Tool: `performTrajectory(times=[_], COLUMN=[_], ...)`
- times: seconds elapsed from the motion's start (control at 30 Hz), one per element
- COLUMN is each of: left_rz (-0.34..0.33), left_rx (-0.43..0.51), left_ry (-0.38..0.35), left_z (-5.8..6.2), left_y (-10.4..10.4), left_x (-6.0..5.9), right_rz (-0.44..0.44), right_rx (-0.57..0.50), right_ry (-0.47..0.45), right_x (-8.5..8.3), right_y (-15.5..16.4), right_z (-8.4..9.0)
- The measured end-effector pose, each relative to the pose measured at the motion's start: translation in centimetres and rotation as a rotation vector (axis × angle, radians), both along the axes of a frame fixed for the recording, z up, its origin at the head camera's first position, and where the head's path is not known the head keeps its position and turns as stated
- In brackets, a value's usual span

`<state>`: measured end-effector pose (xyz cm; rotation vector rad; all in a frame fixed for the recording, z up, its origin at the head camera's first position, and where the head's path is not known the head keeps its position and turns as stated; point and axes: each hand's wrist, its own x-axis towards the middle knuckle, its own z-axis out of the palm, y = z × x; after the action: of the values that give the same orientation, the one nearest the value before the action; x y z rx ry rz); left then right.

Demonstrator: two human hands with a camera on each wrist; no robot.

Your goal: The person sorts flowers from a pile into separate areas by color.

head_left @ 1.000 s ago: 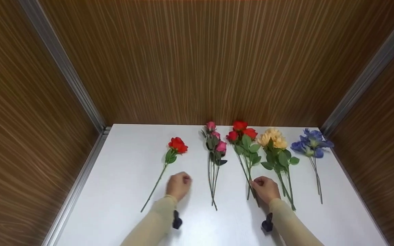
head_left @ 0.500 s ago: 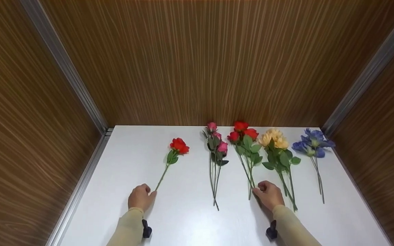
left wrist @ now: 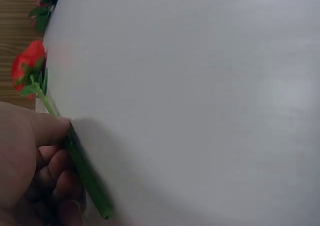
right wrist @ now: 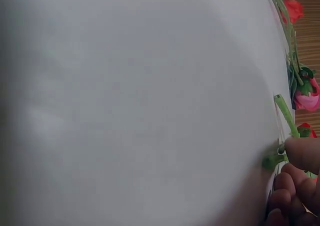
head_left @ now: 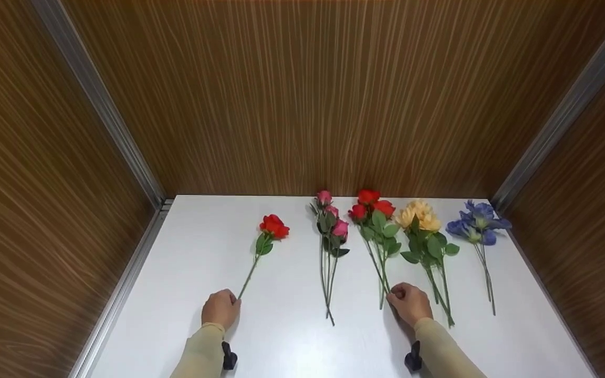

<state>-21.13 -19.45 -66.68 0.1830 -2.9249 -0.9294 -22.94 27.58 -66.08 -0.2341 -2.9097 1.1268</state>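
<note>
A single red flower (head_left: 274, 227) with a green stem lies at the left of the white table. My left hand (head_left: 221, 308) pinches its lower stem between thumb and curled fingers; the cut end of the stem (left wrist: 90, 183) sticks out below the thumb in the left wrist view. To the right, my right hand (head_left: 410, 303) is at the lower stems of a bunch of red roses (head_left: 369, 205), thumb and forefinger pinching a stem. In the right wrist view, green stem ends (right wrist: 284, 108) show beside the thumb, while the palm side is partly hidden.
Pink roses (head_left: 340, 229) lie between the two hands, stems crossing. Right of the red bunch are yellow flowers (head_left: 420, 215), then blue flowers (head_left: 480, 221) near the right edge. Wood-grain panels (head_left: 302, 94) stand behind and on both sides of the table (head_left: 292, 346).
My left hand has moved left and down to the single red flower's stem and closed its thumb onto it. My right hand has shifted slightly down along the red roses' stems.
</note>
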Motion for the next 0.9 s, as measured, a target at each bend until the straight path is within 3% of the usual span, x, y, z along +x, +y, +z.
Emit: performTrajectory(times=[0.13,0.43,0.73,0.9], left_rz=[-0.008,-0.013,-0.034,-0.022], left_rx=[-0.019,0.037,0.153,0.245], left_ry=[0.008,0.018,0.014,-0.030], left_z=[-0.1,0.0,0.4,1.0], left_y=[-0.1,-0.6,-0.1,0.4], left_x=[0.0,-0.2,-0.2,-0.1], right_rz=[0.000,0.004,-0.015,-0.018], right_rx=[-0.001,0.013,-0.018,-0.036], right_ry=[0.006,0.014,0.014,0.025], right_x=[0.0,-0.1,-0.2,-0.3], right_y=[-0.1,-0.2,0.1,0.1], right_z=[0.0,0.1,0.2,0.7])
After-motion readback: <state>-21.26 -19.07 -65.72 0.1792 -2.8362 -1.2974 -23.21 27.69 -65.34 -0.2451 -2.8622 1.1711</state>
